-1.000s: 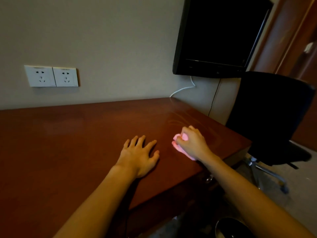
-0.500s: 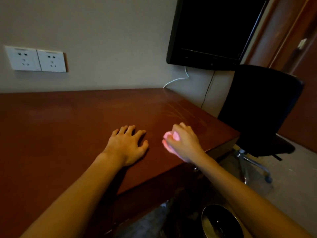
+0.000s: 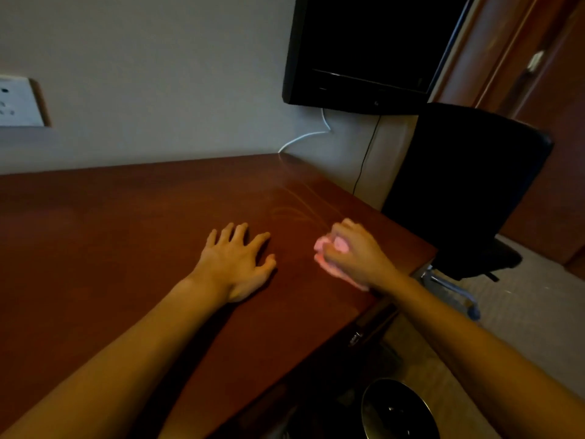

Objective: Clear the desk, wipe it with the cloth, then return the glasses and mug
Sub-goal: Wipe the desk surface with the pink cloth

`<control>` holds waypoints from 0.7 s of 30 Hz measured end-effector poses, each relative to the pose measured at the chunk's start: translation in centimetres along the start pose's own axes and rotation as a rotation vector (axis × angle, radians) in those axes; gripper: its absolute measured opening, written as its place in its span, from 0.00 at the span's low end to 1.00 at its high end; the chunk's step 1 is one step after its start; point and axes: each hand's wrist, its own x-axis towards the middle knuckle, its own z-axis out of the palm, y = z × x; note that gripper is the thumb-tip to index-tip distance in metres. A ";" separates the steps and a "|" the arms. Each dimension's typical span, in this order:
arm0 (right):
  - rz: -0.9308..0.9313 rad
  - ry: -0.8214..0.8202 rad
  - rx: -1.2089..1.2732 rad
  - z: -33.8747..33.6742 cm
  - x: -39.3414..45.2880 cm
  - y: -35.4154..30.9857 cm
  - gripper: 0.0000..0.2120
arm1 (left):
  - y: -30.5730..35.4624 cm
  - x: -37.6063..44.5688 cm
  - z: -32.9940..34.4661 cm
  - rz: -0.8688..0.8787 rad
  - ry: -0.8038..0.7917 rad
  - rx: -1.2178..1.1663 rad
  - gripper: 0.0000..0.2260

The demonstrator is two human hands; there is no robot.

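Observation:
A dark reddish wooden desk (image 3: 126, 223) fills the left and middle of the head view. My left hand (image 3: 237, 263) rests flat on it with fingers spread. To its right, my right hand (image 3: 357, 253) grips a bunched pink cloth (image 3: 332, 267) and presses it on the desk near the right corner. Faint wipe streaks show on the wood behind the cloth. No glasses or mug are in view.
A black office chair (image 3: 465, 191) stands just past the desk's right edge. A dark wall-mounted screen (image 3: 370, 49) hangs above the far corner, with cables below it. A white wall socket (image 3: 19, 103) is at far left. A round dark bin (image 3: 399, 413) sits on the floor.
The camera has swung right, so the sockets slid toward the left edge. My right hand with the cloth stays near the desk's right corner, shifting only slightly. My left hand stays flat.

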 end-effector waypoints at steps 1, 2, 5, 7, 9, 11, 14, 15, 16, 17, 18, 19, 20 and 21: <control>0.098 0.039 -0.019 0.3 1.4 0.5 0.13 | -0.2 0.1 0.4 0.002 -0.003 -0.043 0.30; 0.146 0.072 -0.043 1.0 1.9 0.4 0.12 | -0.3 0.1 0.6 0.004 -0.004 -0.059 0.30; -0.008 0.018 0.005 1.5 -2.1 -1.5 0.14 | -0.4 0.1 0.6 0.003 -0.013 -0.048 0.30; -0.077 -0.022 0.094 0.8 -4.4 -1.2 0.15 | -0.3 0.2 0.6 -0.003 -0.011 -0.044 0.30; -0.024 0.020 0.032 0.3 -2.0 0.7 0.16 | -0.5 0.1 0.6 -0.002 -0.013 -0.044 0.30; 0.213 0.092 -0.078 0.7 1.3 1.8 0.14 | -0.4 0.0 0.7 0.004 -0.016 -0.045 0.30; 0.229 0.156 -0.169 2.6 1.7 0.3 0.11 | -0.5 0.1 0.6 -0.004 -0.004 -0.040 0.30; 0.160 0.119 -0.123 2.4 0.4 -0.5 0.10 | -0.5 0.1 0.6 0.001 -0.010 -0.048 0.30; 0.085 0.067 -0.063 2.1 -1.2 -0.8 0.11 | -0.5 0.1 0.7 0.005 -0.009 -0.049 0.30; 0.046 0.014 0.000 1.4 -2.4 -0.8 0.12 | -0.6 0.1 0.7 0.007 -0.004 -0.045 0.31; 0.040 0.008 0.027 0.9 -2.7 -0.1 0.14 | -0.6 0.1 0.7 0.009 -0.004 -0.039 0.31; 0.064 0.034 0.009 0.5 -2.2 0.8 0.15 | -0.6 0.1 0.8 0.012 -0.007 -0.035 0.31; 0.120 0.081 -0.044 0.4 -1.0 2.0 0.15 | -0.6 0.1 0.7 0.015 -0.012 -0.033 0.31; 0.219 0.130 -0.113 0.6 0.4 2.9 0.14 | -0.6 0.0 0.8 0.015 -0.016 -0.031 0.31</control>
